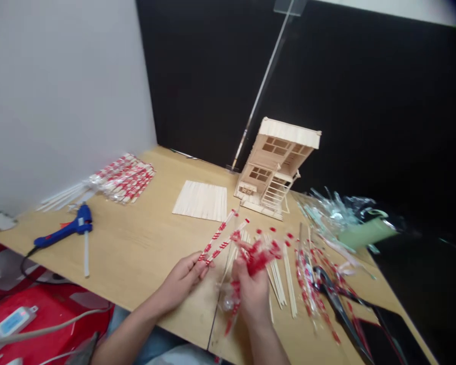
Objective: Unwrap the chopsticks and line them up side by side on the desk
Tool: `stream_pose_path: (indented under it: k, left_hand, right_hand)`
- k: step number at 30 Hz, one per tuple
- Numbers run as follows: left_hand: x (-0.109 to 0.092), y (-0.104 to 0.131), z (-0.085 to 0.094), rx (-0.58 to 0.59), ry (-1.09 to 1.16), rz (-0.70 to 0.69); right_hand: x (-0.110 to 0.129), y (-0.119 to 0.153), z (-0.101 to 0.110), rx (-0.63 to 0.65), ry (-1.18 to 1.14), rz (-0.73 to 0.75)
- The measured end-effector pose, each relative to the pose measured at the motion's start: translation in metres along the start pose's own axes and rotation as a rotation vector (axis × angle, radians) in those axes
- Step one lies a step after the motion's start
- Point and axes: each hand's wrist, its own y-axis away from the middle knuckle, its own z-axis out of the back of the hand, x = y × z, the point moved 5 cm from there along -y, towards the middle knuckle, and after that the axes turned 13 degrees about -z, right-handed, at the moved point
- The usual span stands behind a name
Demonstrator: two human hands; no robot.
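My left hand pinches two wrapped chopsticks in red-and-white paper sleeves, which point up and to the right. My right hand is closed on a crumpled bunch of red-and-clear wrappers. Both hands hover over the wooden table near its front edge. Bare wooden sticks lie spread just right of my right hand. A small stick-built house model stands behind them, tilted.
A flat panel of joined sticks lies left of the house. A pile of wrapped chopsticks and a blue glue gun lie at the left. Empty wrappers, black scissors and a dark phone are at the right.
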Motion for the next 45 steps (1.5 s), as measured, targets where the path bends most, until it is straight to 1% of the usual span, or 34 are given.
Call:
stream_pose_path:
  k: [3, 4, 6, 9, 11, 13, 15, 17, 19, 21, 23, 24, 25, 27, 28, 29, 30, 31, 32, 33, 34, 36, 38, 39, 40, 42, 43, 45]
  left_hand:
    - [-0.002, 0.014, -0.031, 0.132, 0.245, 0.105]
    - [-0.002, 0.019, -0.038, 0.156, 0.296, 0.136]
    - [0.000, 0.027, -0.046, 0.178, 0.321, 0.178]
    - [0.003, 0.033, -0.046, 0.176, 0.243, 0.190]
    - [0.002, 0.034, -0.044, 0.148, 0.151, 0.185]
    - [-0.003, 0.033, -0.041, 0.110, 0.064, 0.165]
    - [-0.009, 0.032, -0.040, 0.082, 0.002, 0.139]
    - [-0.012, 0.030, -0.041, 0.071, -0.010, 0.132]
    - [-0.010, 0.028, -0.042, 0.067, 0.014, 0.142]
    - [-0.006, 0.025, -0.041, 0.065, 0.020, 0.139]
    - [-0.004, 0.021, -0.038, 0.079, -0.016, 0.128]
    - [-0.004, 0.020, -0.036, 0.096, -0.042, 0.123]
    - [-0.006, 0.019, -0.035, 0.125, -0.071, 0.115]
    - [-0.011, 0.019, -0.035, 0.216, -0.117, 0.096]
    - [-0.014, 0.021, -0.036, 0.271, -0.129, 0.091]
    - [-0.016, 0.023, -0.037, 0.328, -0.136, 0.092]
    - [-0.018, 0.025, -0.038, 0.376, -0.142, 0.095]
    - [-0.019, 0.027, -0.038, 0.410, -0.152, 0.099]
    - [-0.018, 0.029, -0.036, 0.432, -0.172, 0.100]
    - [-0.016, 0.031, -0.031, 0.440, -0.203, 0.097]
    - [-0.014, 0.031, -0.024, 0.436, -0.241, 0.092]
    - [-0.004, 0.032, -0.004, 0.396, -0.311, 0.091]
    - [0.008, 0.032, 0.020, 0.317, -0.343, 0.103]
    - [0.014, 0.032, 0.032, 0.260, -0.344, 0.113]
    - [0.019, 0.032, 0.041, 0.206, -0.328, 0.126]
    - [0.027, 0.033, 0.053, 0.106, -0.275, 0.153]
    - [0.029, 0.032, 0.054, 0.069, -0.244, 0.164]
    - [0.029, 0.031, 0.050, 0.018, -0.192, 0.181]
  right_hand:
    - [0.013, -0.007, -0.009, 0.032, 0.052, 0.018]
    - [0.016, -0.009, -0.010, 0.059, 0.065, 0.009]
    - [0.021, -0.012, -0.010, 0.094, 0.084, -0.001]
    - [0.029, -0.012, -0.005, 0.069, 0.078, 0.046]
    - [0.033, -0.008, -0.006, 0.048, 0.067, 0.091]
    - [0.032, -0.002, -0.010, 0.037, 0.062, 0.101]
    - [0.024, 0.005, -0.016, 0.027, 0.053, 0.064]
    - [0.010, 0.013, -0.023, 0.041, 0.032, -0.004]
    - [-0.004, 0.020, -0.028, 0.078, 0.017, -0.066]
    - [-0.014, 0.022, -0.030, 0.138, 0.017, -0.115]
    - [-0.013, 0.019, -0.023, 0.182, 0.027, -0.116]
    - [-0.008, 0.016, -0.017, 0.173, 0.029, -0.095]
    - [0.000, 0.013, -0.008, 0.142, 0.029, -0.060]
    - [0.020, 0.007, 0.015, 0.011, 0.007, 0.013]
    - [0.029, 0.005, 0.025, -0.028, 0.002, 0.039]
    - [0.037, 0.003, 0.033, -0.023, 0.017, 0.053]
    - [0.043, 0.003, 0.038, 0.018, 0.053, 0.064]
    - [0.047, 0.002, 0.043, 0.056, 0.092, 0.080]
    - [0.050, 0.002, 0.051, 0.064, 0.126, 0.102]
    - [0.053, 0.001, 0.062, 0.021, 0.145, 0.129]
    - [0.056, 0.000, 0.078, -0.080, 0.148, 0.159]
    - [0.061, 0.000, 0.121, -0.421, 0.113, 0.209]
    - [0.067, 0.002, 0.163, -0.770, 0.095, 0.256]
    - [0.070, 0.003, 0.178, -0.877, 0.120, 0.288]
    - [0.074, 0.003, 0.189, -0.970, 0.156, 0.333]
    - [0.078, 0.001, 0.202, -1.079, 0.228, 0.415]
    - [0.077, 0.000, 0.204, -1.111, 0.261, 0.451]
    - [0.072, -0.004, 0.203, -1.145, 0.316, 0.505]
